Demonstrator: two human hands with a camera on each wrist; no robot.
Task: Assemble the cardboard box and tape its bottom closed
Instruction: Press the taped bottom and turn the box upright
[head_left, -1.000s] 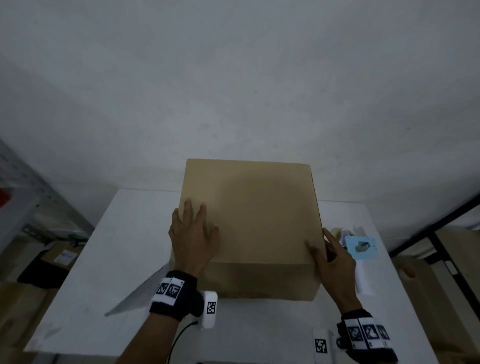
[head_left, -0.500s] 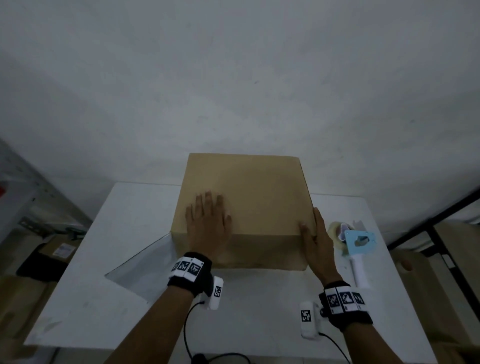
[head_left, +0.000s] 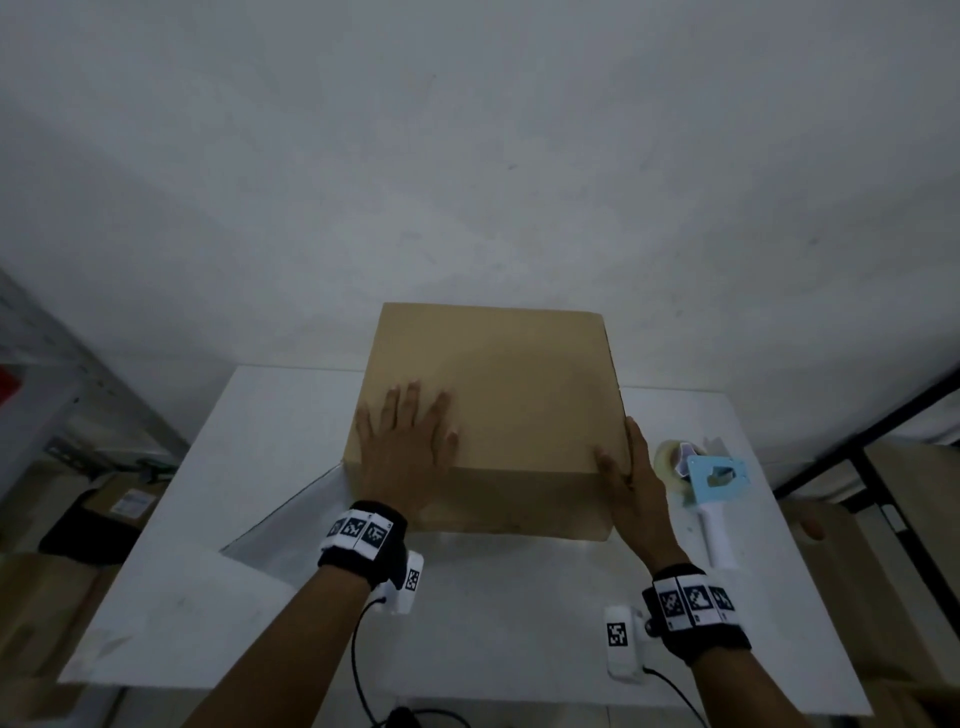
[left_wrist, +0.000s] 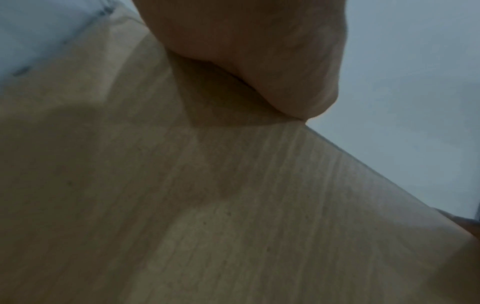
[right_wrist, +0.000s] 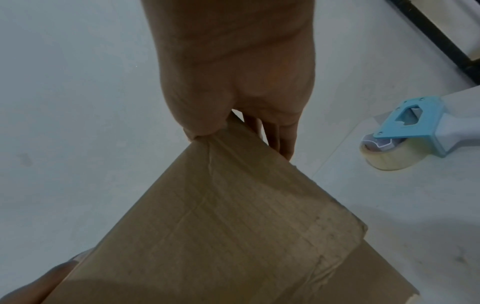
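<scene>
A plain brown cardboard box (head_left: 519, 395) stands closed side up in the middle of the white table (head_left: 249, 467). My left hand (head_left: 405, 441) lies flat on the box's top near its front left corner, fingers spread and straight; the left wrist view shows only the palm (left_wrist: 246, 51) against cardboard (left_wrist: 233, 205). My right hand (head_left: 634, 483) grips the front right corner, thumb on top and fingers along the right side. In the right wrist view the thumb and fingers (right_wrist: 283, 142) pinch the creased edge of the box (right_wrist: 233, 226).
A blue tape dispenser (head_left: 711, 478) with a white handle and a clear roll (right_wrist: 387, 162) lies on the table just right of the box. A flat grey sheet (head_left: 291, 525) lies at the box's left. Cardboard boxes (head_left: 119, 499) stand on the floor left; a black frame (head_left: 883, 447) is right.
My left hand has slid from the box's left front edge further onto the top. My right hand has moved from the lower front corner up to the top right edge.
</scene>
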